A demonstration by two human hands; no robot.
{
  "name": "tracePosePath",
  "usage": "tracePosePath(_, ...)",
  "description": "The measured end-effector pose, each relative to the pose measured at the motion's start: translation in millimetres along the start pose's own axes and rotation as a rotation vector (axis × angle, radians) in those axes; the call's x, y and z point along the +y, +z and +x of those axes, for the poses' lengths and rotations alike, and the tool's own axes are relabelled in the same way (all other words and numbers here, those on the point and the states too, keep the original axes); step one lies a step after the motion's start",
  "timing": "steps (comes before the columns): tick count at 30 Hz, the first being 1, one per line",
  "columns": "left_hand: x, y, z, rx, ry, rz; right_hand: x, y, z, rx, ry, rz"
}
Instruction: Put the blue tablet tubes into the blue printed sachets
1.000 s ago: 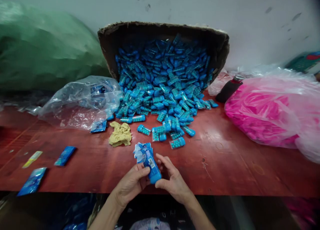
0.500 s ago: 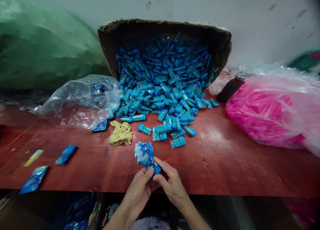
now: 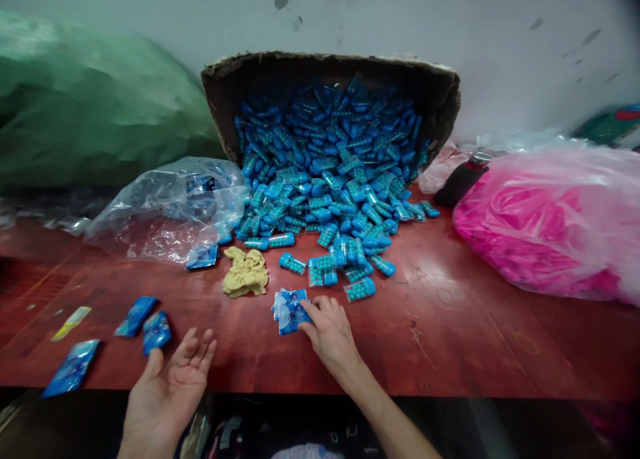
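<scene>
My left hand point(image 3: 173, 386) is open, palm up, over the front edge of the table. Just beyond its thumb lies a small blue packet point(image 3: 157, 331), apart from the fingers or nearly so. A second blue packet point(image 3: 136, 315) touches that one from behind, and a third packet point(image 3: 73, 367) lies farther left. My right hand point(image 3: 327, 326) has its thumb and fingers closed on the right edge of a small stack of blue printed packets point(image 3: 291, 312) at the middle of the table.
A cardboard box point(image 3: 330, 59) on its side spills blue capsule-shaped containers point(image 3: 325, 199) with small balls. Around them are a yellow lump point(image 3: 245, 272), a clear plastic bag point(image 3: 165, 212), a pink-filled bag point(image 3: 540, 226), a dark bottle point(image 3: 460, 179) and a large green sack point(image 3: 100, 106).
My left hand has moved left from the stack, and a blue packet now lies on the table by the others there. The right hand has shifted forward onto the stack.
</scene>
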State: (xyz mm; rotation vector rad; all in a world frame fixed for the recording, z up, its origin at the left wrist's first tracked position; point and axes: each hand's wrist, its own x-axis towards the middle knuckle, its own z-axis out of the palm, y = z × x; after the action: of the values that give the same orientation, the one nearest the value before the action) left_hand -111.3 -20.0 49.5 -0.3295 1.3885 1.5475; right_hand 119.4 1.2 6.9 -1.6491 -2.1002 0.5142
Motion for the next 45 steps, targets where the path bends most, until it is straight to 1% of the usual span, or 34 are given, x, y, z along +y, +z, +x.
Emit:
tracePosePath(2, -13, -1.1, 1, -0.077, -0.040, 0.070, -2, 9, 7, -0.001, 0.028, -0.108)
tracePosePath(4, -36, 0.0, -1, -0.211, -0.071, 0.171, -2, 17, 9, 0.017, 0.038, -0.157)
tracePosePath(5, -49, 1.2, -3, -0.285, -0.057, 0.229, -1, 19, 9, 0.032, 0.035, -0.165)
tracePosePath(6, -61, 2.5, -5, -0.349, -0.021, 0.289, -1, 21, 8, 0.046, 0.029, -0.169)
tracePosePath(8, -81, 5.6, -10, -0.432, 0.046, 0.415, 0, 22, 6, 0.064, 0.018, -0.174)
tracePosePath(10, -91, 9.3, -12, -0.470, 0.145, 0.543, -1, 18, 5, 0.057, 0.019, -0.179)
tracePosePath(11, -91, 11.5, -11, -0.474, 0.236, 0.612, -3, 15, 6, 0.044, 0.023, -0.184)
tracePosePath(12, -89, 14.2, -9, -0.468, 0.363, 0.686, -6, 12, 8, 0.029, 0.026, -0.187)
tracePosePath(15, -70, 24.9, 7, -0.402, 0.869, 0.903, -20, 5, 26, 0.005, -0.008, -0.175)
tracePosePath(17, -54, 34.3, 24, -0.342, 1.152, 1.021, -32, 8, 47, -0.004, -0.071, -0.144)
tracePosePath(18, -47, 39.3, 35, -0.319, 1.237, 1.079, -38, 12, 59, -0.013, -0.098, -0.131)
tracePosePath(19, -42, 44.3, 45, -0.303, 1.289, 1.129, -43, 18, 72, -0.043, -0.121, -0.125)
tracePosePath(21, -37, 52.4, 65, -0.326, 1.306, 1.231, -52, 32, 96, -0.077, -0.144, -0.117)
tracePosePath(23, -38, 56.2, 80, -0.358, 1.315, 1.327, -57, 45, 115, -0.110, -0.168, -0.109)
tracePosePath(25, -44, 54.7, 86, -0.372, 1.356, 1.357, -57, 49, 123, -0.140, -0.195, -0.098)
tracePosePath(26, -48, 52.6, 87, -0.373, 1.378, 1.345, -55, 47, 123, -0.152, -0.210, -0.091)
tracePosePath(29, -58, 45.3, 82, -0.378, 1.387, 1.308, -40, 28, 106, -0.168, -0.257, -0.066)
tracePosePath(31, -61, 42.9, 79, -0.364, 1.374, 1.323, -25, 11, 83, -0.159, -0.274, -0.056)
tracePosePath(33, -62, 43.2, 78, -0.354, 1.373, 1.335, -8, -2, 58, -0.152, -0.261, -0.070)
tracePosePath(35, -61, 44.3, 78, -0.349, 1.380, 1.333, 5, -4, 35, -0.122, -0.221, -0.122)
tracePosePath(37, -60, 43.9, 74, -0.332, 1.399, 1.290, 13, 3, 19, -0.069, -0.169, -0.155)
tracePosePath(39, -62, 39.2, 64, -0.315, 1.405, 1.198, 15, 12, 11, -0.013, -0.127, -0.160)
tracePosePath(41, -66, 29.6, 48, -0.327, 1.340, 1.097, 12, 18, 8, 0.025, -0.097, -0.157)
tracePosePath(42, -69, 23.5, 39, -0.349, 1.261, 1.064, 11, 19, 8, 0.035, -0.087, -0.159)
tracePosePath(45, -80, 6.3, 15, -0.409, 0.936, 1.003, 8, 18, 8, 0.046, -0.072, -0.174)
